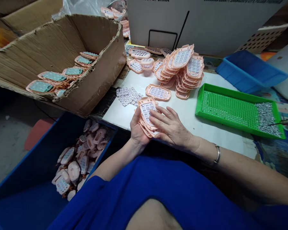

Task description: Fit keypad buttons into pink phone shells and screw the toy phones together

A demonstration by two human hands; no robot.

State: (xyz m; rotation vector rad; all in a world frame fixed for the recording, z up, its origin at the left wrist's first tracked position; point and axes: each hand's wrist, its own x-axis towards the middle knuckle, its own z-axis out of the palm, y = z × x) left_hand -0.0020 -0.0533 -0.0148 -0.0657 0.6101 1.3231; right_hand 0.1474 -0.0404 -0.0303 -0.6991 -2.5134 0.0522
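Observation:
My left hand (137,130) is closed round the side of a small stack of pink plastic shell halves (146,110). The top shell carries a white rubber keypad with rows of keys. My right hand (174,127) lies over the stack's right side, fingers stretched out and touching the keypad. Just beyond, one pink shell half with a keypad (158,92) lies on the white work surface (120,111). Left of it, loose keypad sheets (128,96) are spread in a pile. Tall leaning stacks of similar shells (182,59) stand farther back.
A green tray (225,119) holds small metal screws (266,118) at the right, with a blue bin (252,70) behind. A cardboard box (96,83) with circuit-board shells (54,76) stands left. Below it, a blue crate (26,179) contains assembled pink pieces (74,171). A large carton (201,28) stands behind.

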